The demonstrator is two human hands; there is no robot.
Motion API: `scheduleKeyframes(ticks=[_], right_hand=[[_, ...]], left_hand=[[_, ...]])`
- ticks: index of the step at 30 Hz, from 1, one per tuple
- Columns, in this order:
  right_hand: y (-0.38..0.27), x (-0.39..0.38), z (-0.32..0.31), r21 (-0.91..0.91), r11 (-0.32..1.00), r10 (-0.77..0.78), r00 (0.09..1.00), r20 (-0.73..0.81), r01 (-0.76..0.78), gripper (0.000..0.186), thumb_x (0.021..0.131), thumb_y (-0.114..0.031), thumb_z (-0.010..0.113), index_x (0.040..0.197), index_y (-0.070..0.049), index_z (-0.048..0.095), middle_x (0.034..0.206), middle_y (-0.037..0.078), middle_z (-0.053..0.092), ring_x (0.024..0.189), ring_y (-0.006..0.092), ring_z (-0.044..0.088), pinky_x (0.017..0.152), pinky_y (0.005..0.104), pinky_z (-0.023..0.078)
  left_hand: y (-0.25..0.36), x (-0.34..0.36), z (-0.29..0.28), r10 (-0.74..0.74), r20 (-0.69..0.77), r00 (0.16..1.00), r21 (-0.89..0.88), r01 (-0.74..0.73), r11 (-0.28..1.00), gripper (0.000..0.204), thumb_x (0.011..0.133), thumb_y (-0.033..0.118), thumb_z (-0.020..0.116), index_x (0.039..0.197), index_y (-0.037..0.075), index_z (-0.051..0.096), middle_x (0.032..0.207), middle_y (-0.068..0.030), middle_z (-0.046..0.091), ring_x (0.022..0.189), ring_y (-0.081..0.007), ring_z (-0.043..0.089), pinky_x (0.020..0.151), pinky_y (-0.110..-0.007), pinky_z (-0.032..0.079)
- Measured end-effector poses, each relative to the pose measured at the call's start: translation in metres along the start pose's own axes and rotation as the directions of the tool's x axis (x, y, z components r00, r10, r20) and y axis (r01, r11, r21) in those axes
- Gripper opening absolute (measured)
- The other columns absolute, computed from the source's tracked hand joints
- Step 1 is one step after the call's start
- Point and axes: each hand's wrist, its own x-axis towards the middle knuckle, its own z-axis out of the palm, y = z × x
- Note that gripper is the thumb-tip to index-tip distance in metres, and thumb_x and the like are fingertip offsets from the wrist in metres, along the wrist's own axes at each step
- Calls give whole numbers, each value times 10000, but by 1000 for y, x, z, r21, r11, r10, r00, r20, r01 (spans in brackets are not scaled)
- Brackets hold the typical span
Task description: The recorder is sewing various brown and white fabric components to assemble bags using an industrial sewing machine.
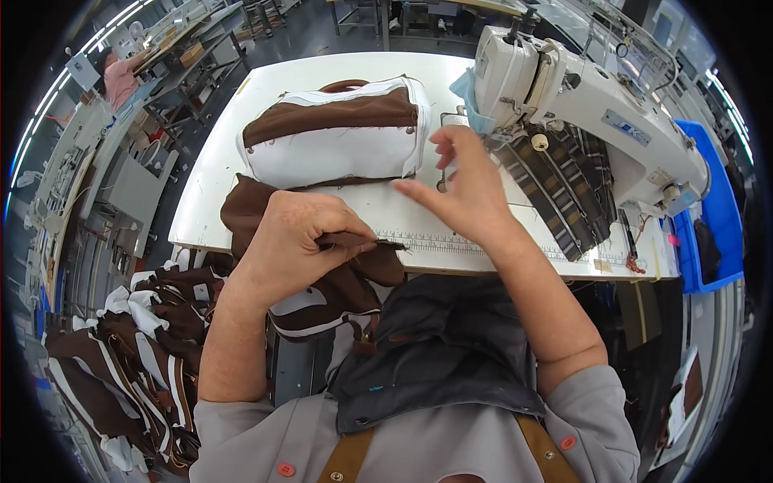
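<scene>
My left hand [310, 233] pinches the raw edge of a dark brown fabric piece [245, 213] at the front edge of the white table. Part of that brown fabric lies on the tabletop, and part hangs over the edge toward my lap. My right hand [471, 181] is raised over the table with fingers spread and nothing in it. Just beyond both hands lies a brown and white bag body [338, 133], with white lining showing and a brown handle at its far side. To the right stands a white sewing machine [580, 97].
Striped dark fabric [560, 185] lies under the machine head. A blue bin [713, 209] stands right of the table. A ruler strip [451, 241] runs along the table's front edge. Several brown and white bag pieces [137, 354] are heaped at lower left. A person [121, 76] works at far left.
</scene>
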Motion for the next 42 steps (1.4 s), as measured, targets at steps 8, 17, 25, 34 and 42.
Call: scheduleKeyframes(ticks=[8,17,25,34,42], right_hand=[[19,7,39,-116,993,13,990,-141,-30,569,713,-288,881,1053,-28,506,917,128,588,817,330,644,677,414,517],[50,14,22,601,730,269,945,185,-325,147,893,-129,753,975,-8,744,779,11,695,690,57,558,649,244,487],[58,16,17,617,690,269,925,267,-378,178,928,-104,705,1075,-9,735,852,14,709,749,71,606,693,252,512],[57,16,15,601,697,247,918,310,-390,192,977,-106,619,1110,-9,718,940,19,712,845,77,620,774,262,526],[45,17,8,592,693,263,909,324,-412,215,905,-132,695,1087,-20,721,881,-9,647,758,54,552,688,230,464]], left_hand=[[-13,15,9,-104,-31,994,-91,101,991,127,734,-24,806,839,10,745,801,-70,732,692,-139,695,616,-242,527],[-39,78,17,-19,-3,1000,134,19,991,134,724,-2,781,854,7,752,761,-116,713,701,-191,704,632,-299,512],[-45,98,29,-120,17,993,190,115,975,174,732,21,783,901,-13,760,799,-152,733,697,-210,692,687,-313,526],[-44,106,33,-72,25,997,350,58,935,182,752,55,789,909,-30,754,772,-148,727,664,-197,671,671,-308,518],[-39,109,34,-118,11,993,438,102,893,214,748,108,799,916,-18,760,773,-146,729,653,-214,673,675,-319,521]])
